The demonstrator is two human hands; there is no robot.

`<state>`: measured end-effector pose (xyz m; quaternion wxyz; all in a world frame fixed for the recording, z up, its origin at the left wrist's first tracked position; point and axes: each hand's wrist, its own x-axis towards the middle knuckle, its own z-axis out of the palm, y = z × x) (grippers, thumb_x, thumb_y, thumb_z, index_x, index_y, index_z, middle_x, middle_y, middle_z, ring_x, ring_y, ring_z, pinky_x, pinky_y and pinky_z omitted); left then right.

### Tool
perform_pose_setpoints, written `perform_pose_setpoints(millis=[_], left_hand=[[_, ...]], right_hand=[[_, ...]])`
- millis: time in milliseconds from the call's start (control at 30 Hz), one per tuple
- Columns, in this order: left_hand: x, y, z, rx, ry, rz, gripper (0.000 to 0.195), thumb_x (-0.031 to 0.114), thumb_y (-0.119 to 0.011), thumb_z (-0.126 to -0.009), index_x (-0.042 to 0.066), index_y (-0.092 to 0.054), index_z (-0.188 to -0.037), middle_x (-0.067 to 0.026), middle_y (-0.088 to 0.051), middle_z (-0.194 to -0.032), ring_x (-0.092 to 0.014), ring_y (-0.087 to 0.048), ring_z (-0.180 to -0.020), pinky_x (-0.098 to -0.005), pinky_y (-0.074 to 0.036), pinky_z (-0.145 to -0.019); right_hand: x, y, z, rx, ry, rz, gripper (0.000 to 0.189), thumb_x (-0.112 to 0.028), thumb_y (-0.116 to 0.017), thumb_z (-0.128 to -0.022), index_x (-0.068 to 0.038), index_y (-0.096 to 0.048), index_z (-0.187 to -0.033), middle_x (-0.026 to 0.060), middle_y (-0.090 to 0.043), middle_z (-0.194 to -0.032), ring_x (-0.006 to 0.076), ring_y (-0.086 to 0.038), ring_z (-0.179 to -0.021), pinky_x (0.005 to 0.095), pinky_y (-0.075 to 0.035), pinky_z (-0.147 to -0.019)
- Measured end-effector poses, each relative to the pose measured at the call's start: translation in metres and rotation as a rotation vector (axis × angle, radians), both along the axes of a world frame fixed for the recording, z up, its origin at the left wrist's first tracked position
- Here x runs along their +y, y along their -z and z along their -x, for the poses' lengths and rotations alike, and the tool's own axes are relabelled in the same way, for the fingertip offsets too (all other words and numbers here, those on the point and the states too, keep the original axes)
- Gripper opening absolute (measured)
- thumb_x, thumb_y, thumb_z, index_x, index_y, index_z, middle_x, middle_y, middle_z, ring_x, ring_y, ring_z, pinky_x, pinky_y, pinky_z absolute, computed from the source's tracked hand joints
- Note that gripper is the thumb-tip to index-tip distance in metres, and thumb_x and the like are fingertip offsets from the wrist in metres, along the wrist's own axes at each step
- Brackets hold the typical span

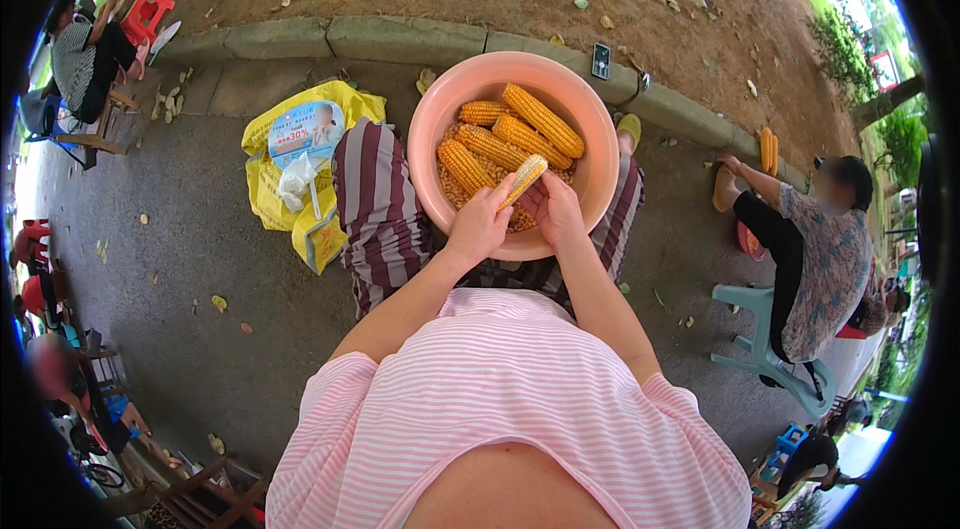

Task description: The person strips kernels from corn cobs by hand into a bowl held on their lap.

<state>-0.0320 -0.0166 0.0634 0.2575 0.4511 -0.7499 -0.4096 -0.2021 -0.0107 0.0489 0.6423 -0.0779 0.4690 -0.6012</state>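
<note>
A pink plastic basin (427, 176) rests on my lap between my knees. In it lie several ears of dried yellow corn (543, 120) on a layer of loose kernels (520, 220). My left hand (480, 223) grips a partly shelled corn cob (523, 180), slanting up to the right. Bare, pale cob shows at its upper end, while rows of yellow kernels line the lower side. My right hand (556, 208) is cupped close against the cob's right side, palm turned up. Whether its fingertips hold the cob is hidden.
A yellow plastic bag (274, 187) with a printed hand fan (306, 131) and crumpled white plastic (297, 182) lies left of my knee. A mobile phone (601, 61) sits on the stone kerb (405, 38). Seated people (825, 259) are on both sides; a light-blue plastic stool (765, 349) stands right.
</note>
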Motion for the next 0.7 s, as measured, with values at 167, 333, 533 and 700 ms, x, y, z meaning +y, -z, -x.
perform_pose_setpoints(millis=[167,333,533,700], left_hand=[[0.002,-0.001,0.0,-0.088,0.021,0.013,0.056,0.015,-0.058,-0.09,0.018,-0.044,-0.144,-0.0179,-0.057,-0.097,-0.037,-0.061,-0.089,-0.0441,-0.05,-0.078],[0.003,-0.007,0.0,-0.122,0.033,0.011,0.056,0.014,-0.059,-0.09,0.017,-0.045,-0.144,-0.0154,-0.057,-0.098,-0.035,-0.061,-0.091,-0.0412,-0.05,-0.08],[0.004,-0.009,-0.001,-0.139,0.042,0.011,0.057,0.012,-0.059,-0.089,0.017,-0.045,-0.145,-0.0155,-0.057,-0.099,-0.035,-0.061,-0.09,-0.0413,-0.05,-0.079],[0.002,-0.004,-0.001,-0.067,0.03,0.01,0.056,0.012,-0.059,-0.089,0.015,-0.045,-0.144,-0.0174,-0.057,-0.097,-0.036,-0.06,-0.09,-0.0417,-0.049,-0.08]], right_hand=[[-0.001,-0.007,-0.001,-0.018,0.029,-0.066,0.026,-0.027,-0.051,-0.1,-0.006,-0.059,-0.113,0.0068,-0.067,-0.102,0.0197,-0.066,-0.091,0.0359,-0.055,-0.082],[-0.002,0.001,0.002,0.024,0.016,-0.11,0.025,-0.029,-0.055,-0.098,-0.008,-0.061,-0.11,0.0053,-0.067,-0.099,0.0192,-0.066,-0.089,0.035,-0.056,-0.081],[-0.003,0.006,0.006,-0.01,0.002,-0.124,0.026,-0.029,-0.055,-0.098,-0.008,-0.061,-0.111,0.0059,-0.067,-0.099,0.0191,-0.066,-0.09,0.0352,-0.055,-0.081],[-0.003,0.006,0.003,0.005,0.006,-0.097,0.027,-0.029,-0.053,-0.1,-0.006,-0.061,-0.113,0.0069,-0.067,-0.101,0.0198,-0.066,-0.092,0.0353,-0.055,-0.083]])
